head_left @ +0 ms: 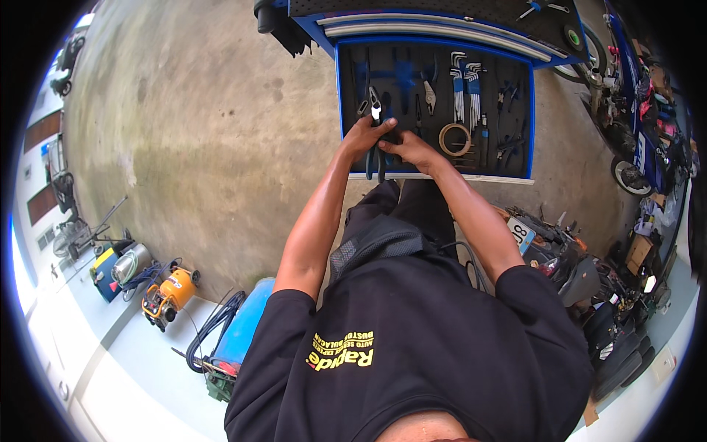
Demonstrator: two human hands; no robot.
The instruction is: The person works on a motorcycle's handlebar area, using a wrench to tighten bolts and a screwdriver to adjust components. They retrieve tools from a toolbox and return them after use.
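pliers (pixel 375 158) gripped by both hands (left (pixel 363 136), right (pixel 412 151)) over drawer's front edge (pixel 442 177).

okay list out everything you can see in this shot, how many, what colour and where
tool drawer: one, blue with black lining, pulled open, top centre
pliers: one pair, dark handles, at the drawer's front edge, in both hands
hex keys: two sets, silver, standing in the drawer, right of centre
tape roll: one, tan, in the drawer beside the right hand
concrete floor: grey, stained, left and centre
generator: one, orange, lower left
hose: one coil, dark, lower left
motorcycle: one, blue, right edge
left hand: on the pliers
right hand: on the pliers
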